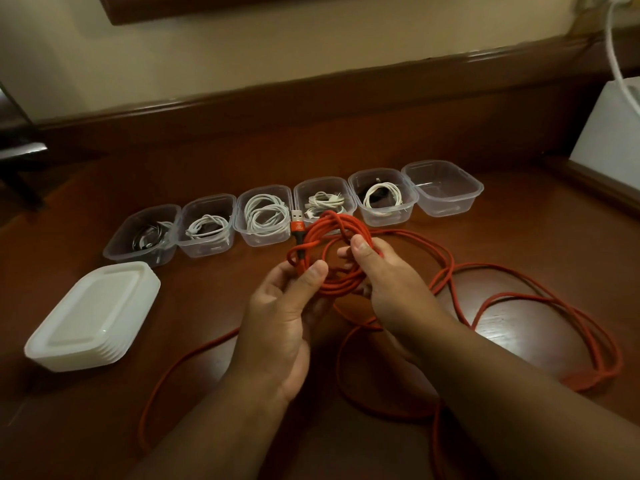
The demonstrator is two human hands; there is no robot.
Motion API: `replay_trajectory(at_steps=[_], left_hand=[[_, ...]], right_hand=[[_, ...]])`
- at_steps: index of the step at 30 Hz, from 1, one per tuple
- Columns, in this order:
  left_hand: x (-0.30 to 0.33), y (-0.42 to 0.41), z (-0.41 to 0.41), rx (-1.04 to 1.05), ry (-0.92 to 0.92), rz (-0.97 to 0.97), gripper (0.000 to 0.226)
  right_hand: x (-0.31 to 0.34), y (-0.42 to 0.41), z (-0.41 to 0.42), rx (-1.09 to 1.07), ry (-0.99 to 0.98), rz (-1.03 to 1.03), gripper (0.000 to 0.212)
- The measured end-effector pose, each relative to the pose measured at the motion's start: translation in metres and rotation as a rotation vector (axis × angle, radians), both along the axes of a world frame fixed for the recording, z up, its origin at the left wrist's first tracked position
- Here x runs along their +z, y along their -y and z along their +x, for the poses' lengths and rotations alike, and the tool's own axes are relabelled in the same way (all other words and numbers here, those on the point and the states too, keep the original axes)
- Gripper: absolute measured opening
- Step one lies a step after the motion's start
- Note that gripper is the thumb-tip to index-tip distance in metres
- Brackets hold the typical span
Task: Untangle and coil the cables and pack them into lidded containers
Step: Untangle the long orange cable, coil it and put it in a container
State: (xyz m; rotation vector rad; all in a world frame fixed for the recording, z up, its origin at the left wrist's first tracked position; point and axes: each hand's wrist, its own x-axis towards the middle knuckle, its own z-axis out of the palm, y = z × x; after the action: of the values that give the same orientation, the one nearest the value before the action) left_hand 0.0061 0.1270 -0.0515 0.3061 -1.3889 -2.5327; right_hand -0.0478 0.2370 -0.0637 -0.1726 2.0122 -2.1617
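Observation:
A long red braided cable (540, 299) sprawls in loose loops over the wooden table. Part of it is wound into a small coil (329, 237) held above the table. My left hand (287, 306) pinches the coil's left side between thumb and fingers, just below the USB plug (297, 221). My right hand (388, 282) grips the coil's right side, thumb on top. Behind the coil stands a row of several clear plastic containers; most hold coiled white or dark cables, and the rightmost container (445, 188) holds nothing.
A stack of white lids (90, 317) lies at the left, in front of the leftmost container (138, 237). A white box (613, 133) with a white cord stands at the far right. A raised wooden ledge runs behind the containers.

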Motion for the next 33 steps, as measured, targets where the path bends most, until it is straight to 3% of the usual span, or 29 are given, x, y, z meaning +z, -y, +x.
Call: replay_trajectory(at_steps=[6,12,15,19,23,27,33], left_hand=[[0.000,0.003,0.000,-0.107,-0.007,0.083,0.010],[-0.008,0.011,-0.008,-0.190,0.069,0.186,0.013],[-0.010,0.007,-0.009,-0.101,0.060,0.023,0.016],[-0.009,0.005,-0.004,-0.092,0.068,-0.202,0.034],[-0.007,0.012,-0.005,-0.130,0.122,-0.329,0.035],[-0.005,0.017,-0.007,-0.161,0.230,-0.367,0.034],[-0.004,0.018,-0.005,-0.266,0.276,-0.264,0.033]], right_hand=[[0.000,0.002,-0.001,0.027,-0.005,0.089,0.016],[0.002,0.000,-0.003,0.058,0.132,-0.135,0.007],[0.002,-0.003,-0.004,0.043,0.078,-0.161,0.005],[-0.001,-0.003,-0.005,0.005,-0.095,0.018,0.013],[-0.004,-0.005,-0.004,0.025,-0.170,0.094,0.014],[-0.005,-0.004,0.000,0.024,-0.218,0.137,0.012],[-0.001,-0.005,0.004,0.014,-0.304,0.176,0.012]])
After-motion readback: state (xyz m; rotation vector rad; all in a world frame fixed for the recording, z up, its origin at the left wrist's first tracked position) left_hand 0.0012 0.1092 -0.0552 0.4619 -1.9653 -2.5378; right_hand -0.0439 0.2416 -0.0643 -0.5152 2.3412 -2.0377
